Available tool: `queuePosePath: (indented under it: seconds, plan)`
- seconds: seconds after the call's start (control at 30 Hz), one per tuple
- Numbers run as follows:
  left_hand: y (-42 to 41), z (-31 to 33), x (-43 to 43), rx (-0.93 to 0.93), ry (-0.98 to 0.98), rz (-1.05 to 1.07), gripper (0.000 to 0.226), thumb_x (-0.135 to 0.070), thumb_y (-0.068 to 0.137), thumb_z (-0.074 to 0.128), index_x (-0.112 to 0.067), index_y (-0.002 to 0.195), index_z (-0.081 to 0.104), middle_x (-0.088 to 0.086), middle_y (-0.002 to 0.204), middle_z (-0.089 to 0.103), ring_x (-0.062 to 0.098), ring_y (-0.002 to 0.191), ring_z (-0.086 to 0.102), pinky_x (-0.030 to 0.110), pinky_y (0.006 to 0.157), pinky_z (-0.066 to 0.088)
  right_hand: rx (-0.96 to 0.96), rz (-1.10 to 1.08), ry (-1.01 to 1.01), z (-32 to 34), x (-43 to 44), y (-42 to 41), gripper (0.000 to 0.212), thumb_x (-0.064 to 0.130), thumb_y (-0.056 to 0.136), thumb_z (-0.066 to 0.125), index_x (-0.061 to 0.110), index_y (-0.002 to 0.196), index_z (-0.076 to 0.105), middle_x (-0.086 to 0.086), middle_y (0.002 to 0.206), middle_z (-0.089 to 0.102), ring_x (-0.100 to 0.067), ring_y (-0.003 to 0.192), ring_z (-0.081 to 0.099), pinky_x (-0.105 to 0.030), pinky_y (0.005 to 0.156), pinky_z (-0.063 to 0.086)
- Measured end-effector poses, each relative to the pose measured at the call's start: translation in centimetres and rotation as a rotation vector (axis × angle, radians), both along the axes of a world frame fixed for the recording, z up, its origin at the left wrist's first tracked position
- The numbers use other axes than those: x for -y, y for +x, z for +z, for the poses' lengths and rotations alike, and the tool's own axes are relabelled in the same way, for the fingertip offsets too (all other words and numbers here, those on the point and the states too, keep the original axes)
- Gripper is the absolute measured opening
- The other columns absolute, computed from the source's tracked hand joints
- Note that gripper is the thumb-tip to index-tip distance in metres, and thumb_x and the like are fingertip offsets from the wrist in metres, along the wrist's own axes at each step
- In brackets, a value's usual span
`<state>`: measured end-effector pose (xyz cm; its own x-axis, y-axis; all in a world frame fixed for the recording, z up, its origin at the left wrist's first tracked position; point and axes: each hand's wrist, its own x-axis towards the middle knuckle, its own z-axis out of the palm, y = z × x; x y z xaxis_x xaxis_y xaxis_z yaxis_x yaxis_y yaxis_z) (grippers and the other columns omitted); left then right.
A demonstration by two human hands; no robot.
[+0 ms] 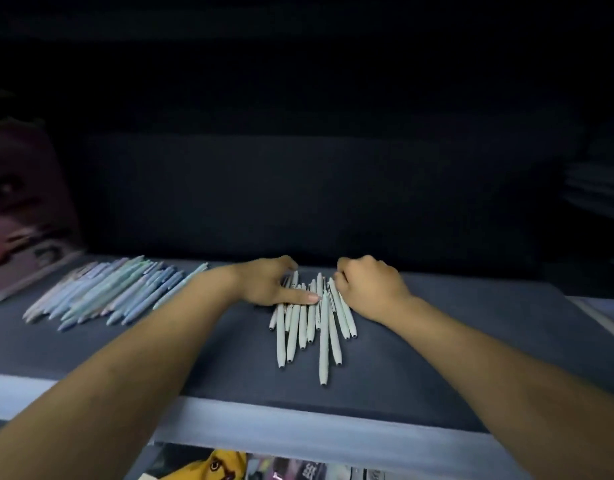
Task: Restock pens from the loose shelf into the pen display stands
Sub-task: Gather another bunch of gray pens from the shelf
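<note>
Several pale grey-white pens (309, 327) lie bunched on the dark shelf (420, 362), tips toward me. My left hand (269, 284) rests on the bunch's far left end, thumb stretched across the pens and fingers curled over their ends. My right hand (366, 287) sits at the far right end with fingers curled down onto the pens. Whether either hand truly grips them is hidden by the knuckles. No display stand is in view.
A second heap of pastel blue, green and pink pens (115, 292) lies at the shelf's left. A pinkish printed item (25, 202) leans at far left. The shelf's pale front edge (298, 424) runs below, with colourful goods (222, 465) beneath. The shelf's back is dark.
</note>
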<state>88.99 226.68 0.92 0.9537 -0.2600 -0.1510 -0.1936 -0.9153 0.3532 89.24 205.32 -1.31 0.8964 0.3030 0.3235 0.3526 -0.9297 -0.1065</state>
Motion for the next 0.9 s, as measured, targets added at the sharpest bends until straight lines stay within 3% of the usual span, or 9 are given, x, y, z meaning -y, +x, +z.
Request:
queuePosePath:
  seconds: [0.1,0.2,0.33,0.43,0.57,0.67,0.73,0.83,0.9]
  plan:
    - [0.3,-0.9,-0.2,0.091,-0.079,-0.027,0.108,-0.093,0.061,0.054,-0.028,0.147,0.039,-0.012,0.105,0.062,0.006,0.101,0.061,0.029,0.093,0.049,0.014,-0.065,0.074,-0.8,0.0,0.1,0.026,0.030,0.102,0.039,0.015,0.100,0.060,-0.008,0.090,0.065,-0.034,0.083,0.063,-0.037,0.068,0.050]
    - [0.1,-0.5,-1.7,-0.003,-0.154,-0.127,0.115,-0.087,0.064,0.064,-0.031,0.155,0.024,-0.015,0.085,0.063,-0.005,0.076,0.060,0.017,0.074,0.044,0.030,-0.088,0.085,-1.3,-0.3,0.6,0.026,0.032,0.102,0.038,0.017,0.101,0.059,-0.007,0.090,0.067,-0.033,0.082,0.063,-0.037,0.068,0.050]
    - [-0.2,-0.2,-4.2,-0.160,-0.181,-0.221,0.126,-0.074,0.053,0.083,-0.045,0.156,0.017,-0.008,0.114,0.058,0.000,0.086,0.059,0.020,0.085,0.050,0.029,-0.102,0.074,-1.4,-0.5,1.1,0.025,0.031,0.103,0.037,0.018,0.098,0.057,-0.004,0.086,0.066,-0.029,0.078,0.062,-0.038,0.069,0.053]
    - [0.0,-0.4,-4.2,-0.172,-0.255,-0.204,0.114,-0.055,0.064,0.091,-0.044,0.154,0.023,-0.006,0.108,0.059,0.001,0.080,0.058,0.018,0.079,0.049,0.014,-0.103,0.068,-1.2,-0.4,1.0,0.026,0.030,0.103,0.037,0.018,0.096,0.059,-0.003,0.084,0.065,-0.027,0.076,0.063,-0.039,0.070,0.055]
    - [-0.1,-0.1,-3.1,-0.013,-0.248,-0.121,0.094,-0.056,0.077,0.079,-0.032,0.154,0.030,-0.004,0.094,0.070,-0.005,0.067,0.060,0.010,0.065,0.044,-0.083,-0.078,0.140,-0.1,-0.4,0.8,0.030,0.031,0.102,0.039,0.014,0.096,0.062,-0.005,0.087,0.065,-0.026,0.075,0.064,-0.041,0.069,0.058]
    - [-1.4,0.2,-1.9,0.116,-0.169,-0.032,0.091,-0.077,0.078,0.059,-0.028,0.150,0.036,-0.001,0.084,0.073,0.000,0.065,0.066,0.018,0.066,0.050,-0.213,-0.023,0.196,0.7,-0.7,-0.2,0.023,0.031,0.104,0.038,0.013,0.103,0.054,-0.008,0.081,0.065,-0.022,0.050,0.065,-0.035,0.047,0.057]
    - [-2.7,0.1,-0.8,0.142,-0.129,0.020,0.100,-0.093,0.071,0.044,-0.029,0.148,0.034,-0.003,0.083,0.069,0.004,0.076,0.066,0.024,0.075,0.051,-0.304,0.003,0.209,1.1,-1.0,-1.0,0.017,0.027,0.104,0.038,0.015,0.108,0.049,-0.010,0.071,0.067,-0.019,0.039,0.062,-0.030,0.039,0.053]
    - [-4.2,-0.6,1.7,0.074,0.009,0.041,0.112,-0.104,0.060,0.020,-0.042,0.153,0.019,0.003,0.130,0.051,0.021,0.128,0.052,0.040,0.105,0.044,-0.415,0.029,0.251,1.3,-1.6,-1.6,0.020,0.012,0.097,0.037,0.018,0.113,0.046,-0.015,0.065,0.071,-0.026,0.045,0.067,-0.029,0.043,0.052]
    - [-4.8,-0.5,2.8,0.008,0.056,0.042,0.109,-0.101,0.064,0.019,-0.046,0.157,0.003,0.005,0.144,0.033,0.026,0.143,0.035,0.044,0.112,0.038,-0.459,0.063,0.330,1.1,-1.8,-1.4,0.028,0.006,0.093,0.035,0.019,0.115,0.044,-0.019,0.070,0.072,-0.031,0.052,0.071,-0.030,0.044,0.051]
